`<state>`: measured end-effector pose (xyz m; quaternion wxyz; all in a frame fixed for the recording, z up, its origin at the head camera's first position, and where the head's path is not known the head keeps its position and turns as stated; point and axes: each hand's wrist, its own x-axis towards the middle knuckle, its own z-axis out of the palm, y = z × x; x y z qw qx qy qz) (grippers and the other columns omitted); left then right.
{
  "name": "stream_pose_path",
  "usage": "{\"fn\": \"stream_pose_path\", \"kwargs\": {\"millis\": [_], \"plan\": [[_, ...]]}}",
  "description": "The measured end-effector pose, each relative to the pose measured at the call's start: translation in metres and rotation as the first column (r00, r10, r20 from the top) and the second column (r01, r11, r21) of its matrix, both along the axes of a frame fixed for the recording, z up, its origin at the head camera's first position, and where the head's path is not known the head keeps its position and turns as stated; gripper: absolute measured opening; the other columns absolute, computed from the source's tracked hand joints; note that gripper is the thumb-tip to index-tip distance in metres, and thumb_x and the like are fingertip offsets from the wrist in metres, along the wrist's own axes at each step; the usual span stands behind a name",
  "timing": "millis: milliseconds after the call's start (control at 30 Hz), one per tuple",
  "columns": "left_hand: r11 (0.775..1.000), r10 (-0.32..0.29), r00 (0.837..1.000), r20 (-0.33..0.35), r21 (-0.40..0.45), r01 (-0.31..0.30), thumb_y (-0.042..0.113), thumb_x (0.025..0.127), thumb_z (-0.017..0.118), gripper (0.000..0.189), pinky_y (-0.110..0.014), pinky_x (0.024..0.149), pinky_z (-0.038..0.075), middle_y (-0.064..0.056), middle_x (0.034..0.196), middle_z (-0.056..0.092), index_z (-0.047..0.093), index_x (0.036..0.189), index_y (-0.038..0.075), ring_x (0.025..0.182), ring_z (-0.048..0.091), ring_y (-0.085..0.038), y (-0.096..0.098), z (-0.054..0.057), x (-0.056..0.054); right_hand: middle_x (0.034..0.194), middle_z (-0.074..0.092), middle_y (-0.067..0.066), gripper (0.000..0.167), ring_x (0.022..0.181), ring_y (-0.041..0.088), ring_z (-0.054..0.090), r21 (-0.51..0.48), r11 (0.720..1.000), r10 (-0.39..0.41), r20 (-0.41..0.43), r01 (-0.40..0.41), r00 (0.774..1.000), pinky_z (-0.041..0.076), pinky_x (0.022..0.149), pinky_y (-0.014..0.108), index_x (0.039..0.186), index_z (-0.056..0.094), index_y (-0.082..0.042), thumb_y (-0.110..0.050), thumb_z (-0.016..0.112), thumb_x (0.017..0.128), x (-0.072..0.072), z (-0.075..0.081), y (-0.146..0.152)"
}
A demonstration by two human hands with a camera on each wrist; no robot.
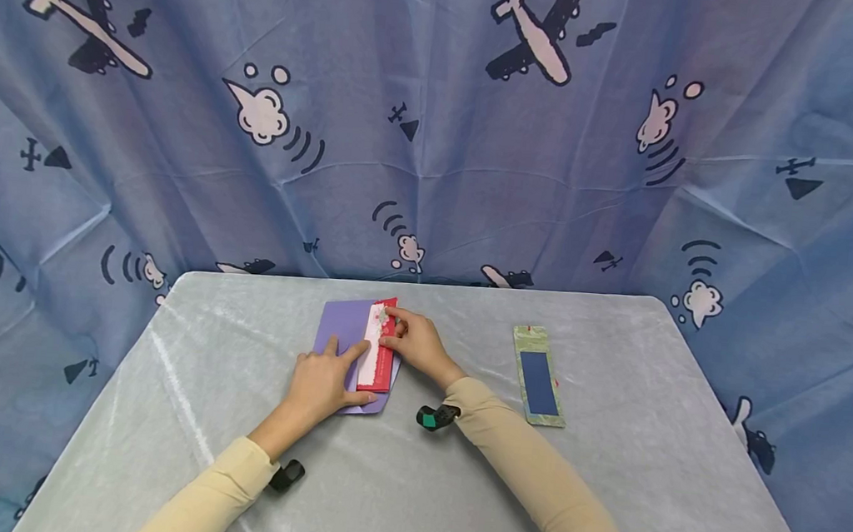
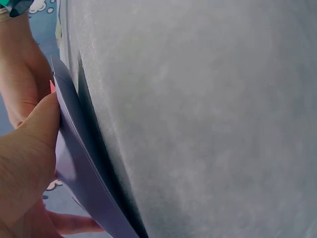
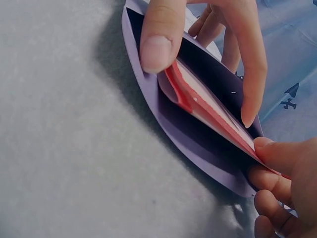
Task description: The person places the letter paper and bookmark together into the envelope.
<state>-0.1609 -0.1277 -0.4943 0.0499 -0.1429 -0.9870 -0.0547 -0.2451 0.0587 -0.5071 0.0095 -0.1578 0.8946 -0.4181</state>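
A purple folder-like cover lies on the table, its sides spread apart with a dark inside in the right wrist view. Within it sits a narrow red-and-white card, made of several layers. My left hand rests on the cover with fingers spread; its thumb presses near the lower end of the red card. With thumb and fingertips, my right hand pinches the card's right side towards its far end. The left wrist view has the left thumb against the edge of the purple cover.
A long green card with a dark blue rectangle lies to the right of the hands. The grey cloth-covered table ends at a blue curtain printed with planes. Black bands are worn at both wrists.
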Motion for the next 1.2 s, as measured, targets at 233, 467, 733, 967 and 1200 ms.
{"fn": "stream_pose_path", "kwargs": {"millis": [233,467,733,967,1200], "plan": [[1.0,0.002,1.0,0.014,0.002,-0.002,0.073,0.066,0.075,0.092,-0.057,0.08,0.051,-0.032,0.135,0.057,0.052,0.143,0.028,0.083,0.07,-0.046,0.0,0.001,0.0,0.072,0.053,-0.002,0.058,0.064,0.008,0.045,0.009,1.0,-0.011,0.008,0.01,1.0,0.038,0.063,0.02,0.136,0.059,-0.005,-0.016,0.079,0.083,0.0,-0.001,-0.003],[1.0,0.004,1.0,0.011,0.003,-0.004,0.073,0.067,0.075,0.092,-0.057,0.08,0.052,-0.032,0.135,0.057,0.052,0.144,0.027,0.082,0.07,-0.045,0.0,0.001,0.0,0.072,0.054,-0.001,0.058,0.064,0.008,0.046,0.004,1.0,-0.004,0.013,0.004,1.0,0.038,0.062,0.019,0.136,0.058,-0.004,-0.016,0.079,0.083,0.0,-0.001,-0.005],[1.0,0.001,1.0,-0.001,-0.003,-0.001,0.073,0.067,0.074,0.093,-0.056,0.081,0.053,-0.031,0.134,0.058,0.051,0.145,0.027,0.081,0.071,-0.044,0.0,0.0,0.0,0.071,0.054,0.0,0.057,0.063,0.008,0.045,-0.008,1.0,0.004,0.002,-0.004,1.0,0.036,0.06,0.019,0.136,0.059,-0.005,-0.017,0.079,0.084,0.002,-0.003,-0.004],[1.0,-0.002,1.0,-0.013,-0.02,0.002,0.074,0.067,0.074,0.093,-0.054,0.079,0.054,-0.03,0.134,0.059,0.051,0.145,0.028,0.077,0.07,-0.043,0.001,0.001,0.001,0.071,0.057,0.001,0.061,0.063,0.006,0.046,-0.011,1.0,0.022,-0.019,-0.023,1.0,0.037,0.059,0.019,0.136,0.059,-0.006,-0.024,0.08,0.082,0.004,-0.002,0.003],[1.0,-0.003,1.0,-0.01,-0.02,0.003,0.075,0.067,0.073,0.093,-0.054,0.078,0.054,-0.03,0.134,0.059,0.051,0.144,0.028,0.078,0.07,-0.044,0.0,0.0,0.0,0.074,0.053,-0.001,0.068,0.068,0.009,0.045,0.065,0.996,0.061,-0.032,-0.059,0.998,0.038,0.065,0.022,0.141,0.055,-0.011,-0.025,0.082,0.08,0.002,-0.002,0.013]]}}
